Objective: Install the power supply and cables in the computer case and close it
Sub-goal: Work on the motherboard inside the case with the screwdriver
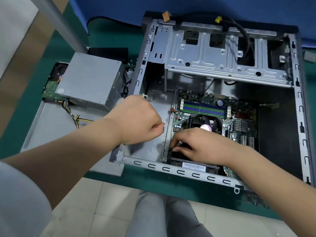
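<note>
On the green table (106, 43), right hand (200, 147) fingers press the motherboard (239, 117).

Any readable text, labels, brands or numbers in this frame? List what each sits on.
No text is legible.
White barcode sticker on the near edge inside the computer case: bars and a printed line, too small to read.
Motherboard markings: too small.
Round sticker on the power supply: blurred.
</note>
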